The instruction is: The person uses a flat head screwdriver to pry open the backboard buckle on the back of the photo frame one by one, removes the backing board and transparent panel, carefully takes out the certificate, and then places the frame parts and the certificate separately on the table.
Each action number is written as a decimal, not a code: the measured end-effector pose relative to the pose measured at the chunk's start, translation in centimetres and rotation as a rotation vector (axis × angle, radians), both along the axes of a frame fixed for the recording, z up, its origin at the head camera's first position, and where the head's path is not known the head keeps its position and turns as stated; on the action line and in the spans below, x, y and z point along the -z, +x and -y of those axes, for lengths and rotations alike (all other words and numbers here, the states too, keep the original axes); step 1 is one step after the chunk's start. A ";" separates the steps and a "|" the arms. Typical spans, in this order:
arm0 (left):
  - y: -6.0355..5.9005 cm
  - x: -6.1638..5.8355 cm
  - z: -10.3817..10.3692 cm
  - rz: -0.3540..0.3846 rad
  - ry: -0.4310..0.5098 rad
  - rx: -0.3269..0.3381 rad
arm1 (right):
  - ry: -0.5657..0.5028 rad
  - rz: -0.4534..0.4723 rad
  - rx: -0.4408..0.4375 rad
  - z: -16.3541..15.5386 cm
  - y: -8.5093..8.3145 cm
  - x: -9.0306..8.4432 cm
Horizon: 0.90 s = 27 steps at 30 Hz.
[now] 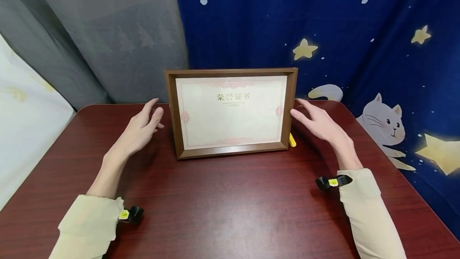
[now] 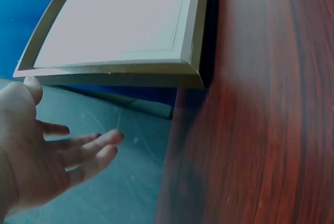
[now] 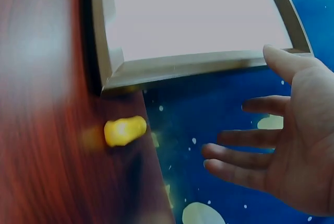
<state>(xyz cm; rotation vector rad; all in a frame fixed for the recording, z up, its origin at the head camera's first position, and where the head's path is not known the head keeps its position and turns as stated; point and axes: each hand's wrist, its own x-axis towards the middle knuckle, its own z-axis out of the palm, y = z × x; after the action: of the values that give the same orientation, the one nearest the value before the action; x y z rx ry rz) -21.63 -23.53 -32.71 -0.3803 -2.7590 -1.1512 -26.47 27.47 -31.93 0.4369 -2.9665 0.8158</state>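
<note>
A brown picture frame [image 1: 230, 154] stands upright on the dark red table, holding a cream certificate [image 1: 231, 119] with pink ornaments and gold Chinese lettering. My left hand [image 1: 141, 129] is off its left side, fingers spread and holding nothing; a gap shows between them in the head view. On the other side my right hand [image 1: 320, 121] has its thumb and fingertips right at the frame's right edge, the fingers extended. Low by the frame's right corner a yellow object [image 3: 125, 131] pokes out, most of it hidden behind the frame in the head view.
The dark red table [image 1: 223, 207] has rounded far corners. Behind it hang a grey curtain [image 1: 118, 31] and a blue curtain [image 1: 251, 19] with stars and a cat. White cloth [image 1: 28, 111] hangs on the left. Each sleeve cuff carries a black strap with a yellow label.
</note>
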 end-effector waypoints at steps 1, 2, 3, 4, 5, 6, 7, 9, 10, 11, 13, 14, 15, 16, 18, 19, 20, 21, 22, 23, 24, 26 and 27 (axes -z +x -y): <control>-0.1 0.0 -0.2 -0.008 0.009 0.007 | -0.005 0.006 -0.008 0.2 -0.1 0.0; -0.2 -0.1 -0.4 -0.010 0.018 0.015 | -0.011 0.011 -0.014 0.4 -0.2 -0.1; -0.3 -0.1 -0.7 -0.011 0.025 0.020 | -0.015 0.013 -0.024 0.6 -0.3 -0.1; -0.4 -0.1 -0.9 -0.011 0.029 0.024 | -0.018 0.017 -0.032 0.8 -0.4 0.0; -0.5 -0.2 -1.1 -0.013 0.033 0.026 | -0.020 0.021 -0.040 1.0 -0.5 0.0; -0.6 -0.2 -1.3 -0.015 0.037 0.027 | -0.023 0.024 -0.050 1.2 -0.5 0.0; -0.6 -0.2 -1.4 -0.016 0.039 0.028 | -0.026 0.027 -0.060 1.4 -0.6 0.1; -0.8 -0.1 -1.6 -0.024 0.038 0.027 | -0.030 0.017 -0.080 1.6 -0.7 0.2; -0.9 -0.1 -1.6 -0.030 0.032 0.025 | -0.032 0.013 -0.083 1.7 -0.7 0.2; -0.9 -0.1 -1.7 -0.037 0.024 0.022 | -0.035 0.006 -0.086 1.8 -0.7 0.3; -1.0 0.0 -1.7 -0.053 0.007 0.019 | -0.047 0.004 -0.092 1.8 -0.8 0.3; -1.0 0.0 -1.8 -0.058 -0.001 0.020 | -0.056 0.004 -0.094 1.8 -0.7 0.3; -0.9 0.0 -1.8 -0.062 -0.010 0.023 | -0.066 0.005 -0.097 1.8 -0.8 0.3; -0.9 0.0 -1.9 -0.067 -0.021 0.027 | -0.075 0.007 -0.104 1.8 -0.7 0.3; -0.8 0.0 -1.9 -0.068 -0.036 0.036 | -0.096 0.012 -0.123 1.7 -0.7 0.3; -0.8 0.0 -2.0 -0.066 -0.041 0.041 | -0.106 0.014 -0.136 1.7 -0.7 0.3; -0.7 0.0 -2.0 -0.063 -0.047 0.046 | -0.117 0.013 -0.145 1.7 -0.7 0.3; -0.7 0.0 -2.1 -0.059 -0.051 0.049 | -0.127 0.013 -0.157 1.7 -0.7 0.4; -0.6 -0.1 -2.1 -0.057 -0.053 0.054 | -0.140 0.014 -0.164 1.8 -0.7 0.4; -0.6 -0.1 -2.2 -0.054 -0.052 0.058 | -0.151 0.015 -0.172 1.8 -0.7 0.5; -0.6 -0.1 -2.2 -0.052 -0.050 0.061 | -0.160 0.016 -0.177 1.8 -0.6 0.5; -0.6 -0.1 -2.3 -0.049 -0.044 0.071 | -0.183 0.019 -0.187 1.9 -0.7 0.6; -0.6 -0.1 -2.4 -0.049 -0.041 0.075 | -0.189 0.019 -0.191 1.9 -0.6 0.7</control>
<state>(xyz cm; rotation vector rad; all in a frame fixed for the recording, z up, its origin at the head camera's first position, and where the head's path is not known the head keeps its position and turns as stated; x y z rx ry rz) -22.25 -21.13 -32.66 -0.5135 -2.7509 -1.0883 -27.11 25.54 -32.62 0.7124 -2.8595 1.1116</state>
